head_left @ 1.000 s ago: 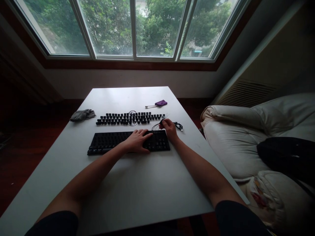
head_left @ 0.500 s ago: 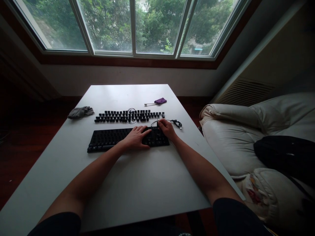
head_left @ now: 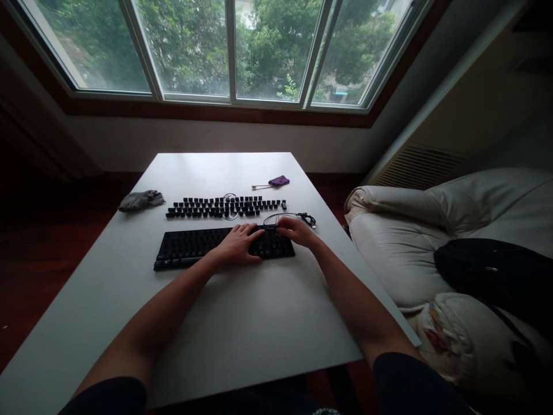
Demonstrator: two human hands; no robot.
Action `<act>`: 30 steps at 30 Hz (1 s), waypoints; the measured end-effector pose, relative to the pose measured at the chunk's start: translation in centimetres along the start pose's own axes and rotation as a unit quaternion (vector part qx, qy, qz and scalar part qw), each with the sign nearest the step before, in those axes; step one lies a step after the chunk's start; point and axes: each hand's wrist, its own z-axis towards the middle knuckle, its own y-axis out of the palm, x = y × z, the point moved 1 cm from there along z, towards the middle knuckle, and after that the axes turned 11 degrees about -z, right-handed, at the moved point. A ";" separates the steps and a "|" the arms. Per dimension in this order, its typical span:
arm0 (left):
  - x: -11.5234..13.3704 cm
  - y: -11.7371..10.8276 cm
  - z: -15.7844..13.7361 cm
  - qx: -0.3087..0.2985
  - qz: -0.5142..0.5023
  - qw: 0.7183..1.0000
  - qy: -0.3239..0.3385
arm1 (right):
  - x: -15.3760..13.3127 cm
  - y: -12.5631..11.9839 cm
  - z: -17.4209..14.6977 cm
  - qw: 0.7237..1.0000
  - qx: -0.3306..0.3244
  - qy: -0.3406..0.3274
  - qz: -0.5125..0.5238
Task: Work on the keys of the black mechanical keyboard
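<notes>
A black keyboard (head_left: 190,246) lies across the middle of the white table (head_left: 242,340). My left hand (head_left: 237,244) rests flat on the keyboard's right half with its fingers spread and holds nothing. My right hand (head_left: 297,230) lies palm down at the keyboard's far right corner, its fingertips pressed onto the top row. Anything under those fingers is hidden. Loose black keycaps (head_left: 222,207) sit in rows just beyond the keyboard. A black cable (head_left: 306,218) curls on the table beside my right hand.
A grey cloth (head_left: 141,200) lies at the table's left edge. A purple cloth (head_left: 279,181) and a thin stick sit farther back on the right. A white cushioned seat (head_left: 432,230) with a black bag (head_left: 492,276) stands close to the table's right side. Windows fill the far wall.
My right hand, which held a small dark thing above the keyboard's far right corner, has come down onto the keyboard. My left hand has stayed on the keyboard.
</notes>
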 end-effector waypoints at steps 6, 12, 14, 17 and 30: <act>-0.1 -0.1 -0.4 0.008 0.001 1.000 -0.005 | -1.3 0.0 -1.0 0.992 0.016 -0.042 -0.117; -0.1 -0.1 -0.3 0.003 0.003 1.000 -0.004 | -1.1 0.4 -3.0 0.994 0.047 -0.052 -0.083; 0.0 0.0 -0.3 0.003 0.003 1.000 -0.003 | -0.7 0.7 -3.5 0.994 0.081 -0.045 -0.054; 0.0 0.0 -0.3 0.002 -0.001 1.000 -0.003 | -0.2 1.2 -3.9 0.993 0.109 -0.029 -0.032; 0.2 -0.2 -0.3 -0.002 0.001 1.000 0.003 | 0.0 2.1 -3.6 0.991 0.131 0.020 -0.026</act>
